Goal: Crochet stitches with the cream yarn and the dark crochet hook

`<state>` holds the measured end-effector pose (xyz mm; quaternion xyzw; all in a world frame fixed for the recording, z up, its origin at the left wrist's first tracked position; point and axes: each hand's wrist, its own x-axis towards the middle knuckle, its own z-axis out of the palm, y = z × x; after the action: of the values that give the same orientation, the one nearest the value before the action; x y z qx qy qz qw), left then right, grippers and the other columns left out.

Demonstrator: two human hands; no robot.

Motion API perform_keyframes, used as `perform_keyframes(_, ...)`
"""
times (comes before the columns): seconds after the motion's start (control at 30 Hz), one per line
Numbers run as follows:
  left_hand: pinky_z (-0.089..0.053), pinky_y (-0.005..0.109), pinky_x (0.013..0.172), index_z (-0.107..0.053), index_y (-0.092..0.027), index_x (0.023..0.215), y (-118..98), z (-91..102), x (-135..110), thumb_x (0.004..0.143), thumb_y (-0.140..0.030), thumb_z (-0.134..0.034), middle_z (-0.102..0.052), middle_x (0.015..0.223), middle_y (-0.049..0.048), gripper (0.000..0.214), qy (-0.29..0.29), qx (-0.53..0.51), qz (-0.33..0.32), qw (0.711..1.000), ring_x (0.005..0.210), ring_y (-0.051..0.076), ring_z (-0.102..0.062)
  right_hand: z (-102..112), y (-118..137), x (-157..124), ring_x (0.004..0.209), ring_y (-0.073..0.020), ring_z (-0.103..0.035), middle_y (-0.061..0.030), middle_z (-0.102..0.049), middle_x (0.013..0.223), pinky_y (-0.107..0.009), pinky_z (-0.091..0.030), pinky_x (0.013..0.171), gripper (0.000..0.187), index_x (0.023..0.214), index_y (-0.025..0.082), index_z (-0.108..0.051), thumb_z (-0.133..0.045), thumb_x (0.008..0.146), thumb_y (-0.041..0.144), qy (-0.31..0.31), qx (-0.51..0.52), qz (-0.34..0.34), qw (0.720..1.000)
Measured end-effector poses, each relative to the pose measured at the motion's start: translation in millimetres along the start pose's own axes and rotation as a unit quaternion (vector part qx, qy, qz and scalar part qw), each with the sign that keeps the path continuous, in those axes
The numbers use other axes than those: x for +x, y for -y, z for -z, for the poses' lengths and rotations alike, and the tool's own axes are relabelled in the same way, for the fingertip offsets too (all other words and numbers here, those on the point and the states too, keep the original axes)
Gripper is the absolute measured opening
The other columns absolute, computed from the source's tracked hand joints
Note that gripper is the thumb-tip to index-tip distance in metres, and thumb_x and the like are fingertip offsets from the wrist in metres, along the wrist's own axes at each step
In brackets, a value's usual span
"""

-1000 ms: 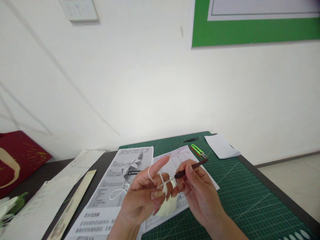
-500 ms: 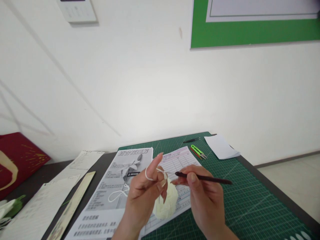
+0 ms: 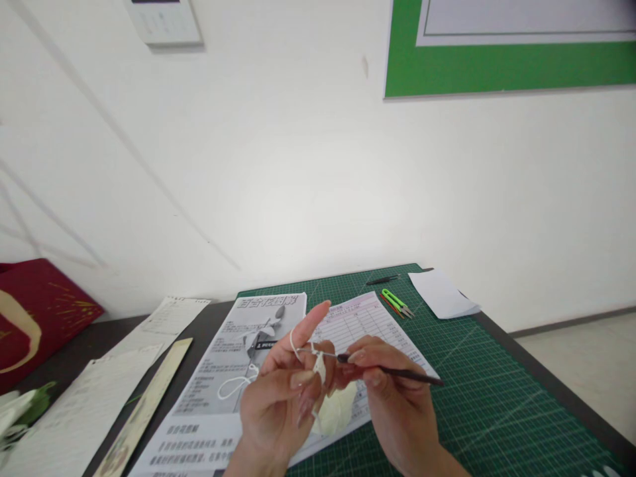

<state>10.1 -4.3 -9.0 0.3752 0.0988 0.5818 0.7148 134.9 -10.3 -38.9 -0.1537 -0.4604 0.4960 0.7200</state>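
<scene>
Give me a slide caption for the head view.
Right hand holds a dark-handled hook to white yarn looped on the left hand, above a green mat.

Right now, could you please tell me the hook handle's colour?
The handle is dark brown, seen best in the head view.

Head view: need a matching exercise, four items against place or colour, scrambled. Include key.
Column 1
1. Crochet hook
2. White yarn
3. Snips
4. Wall panel

Column 2
a. Lying on the cutting mat
b. Green-bordered
c. Held in the right hand
d. Looped round the index finger of the left hand

Pairs: 1-c, 2-d, 3-a, 4-b
</scene>
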Motion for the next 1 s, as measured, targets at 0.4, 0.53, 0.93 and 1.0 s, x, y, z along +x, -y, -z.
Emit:
perform_keyframes(0.4,-0.039,0.035,0.071,-0.065,-0.011,0.116,-8.2,8.2,-2.5,0.062,-0.018,-0.057,-0.031,0.034,-0.0052,0.055,0.074,0.000,0.080,0.994,0.045,0.013,-0.026,-2.1,5.8,6.8,0.061,-0.0095,-0.060,0.0004,-0.063,0.069,-0.020,-0.055,0.059,0.014,0.075,0.019,-0.071,-0.068,0.080,0.031,-0.012,0.159,-0.167,0.973)
perform_keyframes(0.53,-0.038,0.041,0.084,-0.067,-0.011,0.114,-8.2,7.8,-3.5,0.061,-0.018,-0.058,-0.031,0.033,-0.0056,0.054,0.079,-0.003,0.097,0.992,0.045,0.013,-0.024,0.5,9.7,8.1,0.063,-0.0093,-0.059,0.0001,-0.061,0.070,-0.020,-0.054,0.064,0.016,0.074,0.019,-0.071,-0.066,0.081,0.032,0.001,0.134,-0.145,0.980)
perform_keyframes(0.93,-0.042,0.035,0.084,-0.066,-0.010,0.114,-9.1,7.1,-1.5,0.060,-0.012,-0.055,-0.032,0.037,-0.0055,0.056,0.105,-0.031,0.106,0.988,0.047,0.011,-0.024,2.7,12.5,9.9,0.071,-0.0143,-0.061,-0.0020,-0.061,0.072,-0.025,-0.051,0.062,0.019,0.079,0.019,-0.068,-0.059,0.087,0.034,0.050,0.141,-0.107,0.983)
perform_keyframes(1.0,-0.042,0.034,0.083,-0.066,-0.010,0.115,-8.8,8.1,-2.4,0.061,-0.012,-0.054,-0.032,0.037,-0.0055,0.055,0.112,-0.033,0.107,0.987,0.046,0.011,-0.024,2.8,13.0,10.5,0.071,-0.0145,-0.061,-0.0016,-0.060,0.072,-0.026,-0.049,0.064,0.019,0.079,0.019,-0.067,-0.058,0.087,0.033,0.053,0.145,-0.104,0.983)
